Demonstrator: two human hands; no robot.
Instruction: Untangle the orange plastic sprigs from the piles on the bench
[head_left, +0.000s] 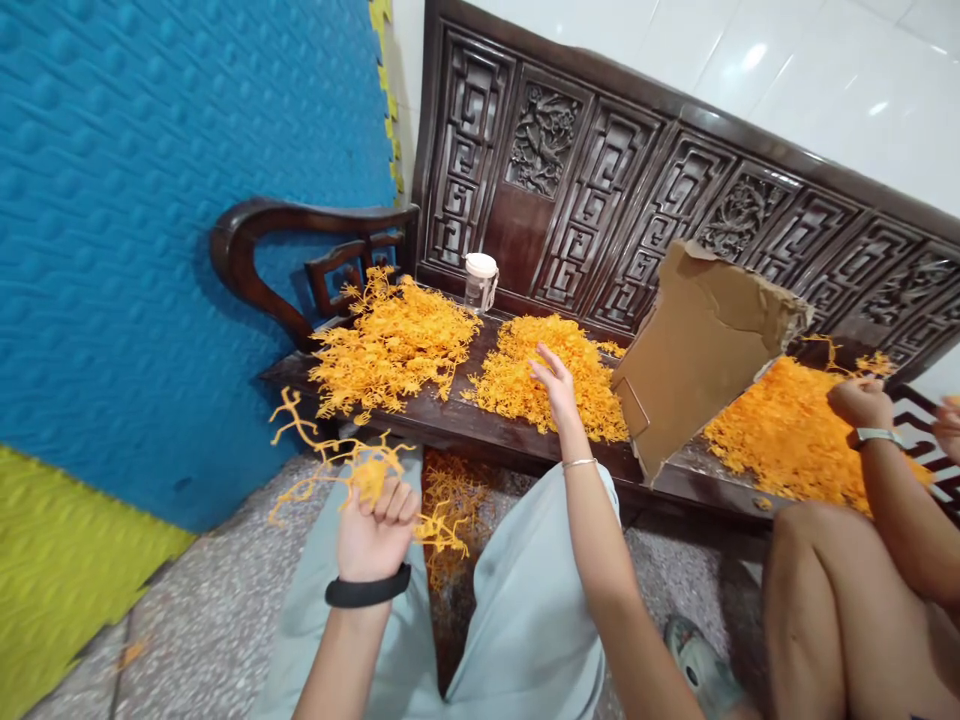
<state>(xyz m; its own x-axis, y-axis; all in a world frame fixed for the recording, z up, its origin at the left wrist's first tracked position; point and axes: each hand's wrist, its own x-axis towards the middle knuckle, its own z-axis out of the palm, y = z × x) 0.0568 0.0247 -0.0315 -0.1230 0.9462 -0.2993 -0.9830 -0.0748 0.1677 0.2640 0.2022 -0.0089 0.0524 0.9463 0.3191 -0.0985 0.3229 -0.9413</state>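
My left hand (379,530), with a black band on the wrist, is closed around a cluster of orange branching strands (369,472). Thin branches stick out on both sides of the fist, above my lap. Over the middle heap of small orange branched pieces (525,390) is my right hand (555,383), its fingers extended and apart. It wears a thin bangle, and nothing shows in its grasp. Whether its fingertips touch the heap, I cannot tell. A left heap of longer orange branching pieces (397,345) lies beside the bench's armrest.
A dark carved wooden bench (450,415) carries the heaps and a lidded clear cup (480,283). An upright cardboard piece (697,340) divides off a right-hand heap (795,430). Another person's hand (862,402) is over that heap. Orange pieces (454,500) lie below between my knees.
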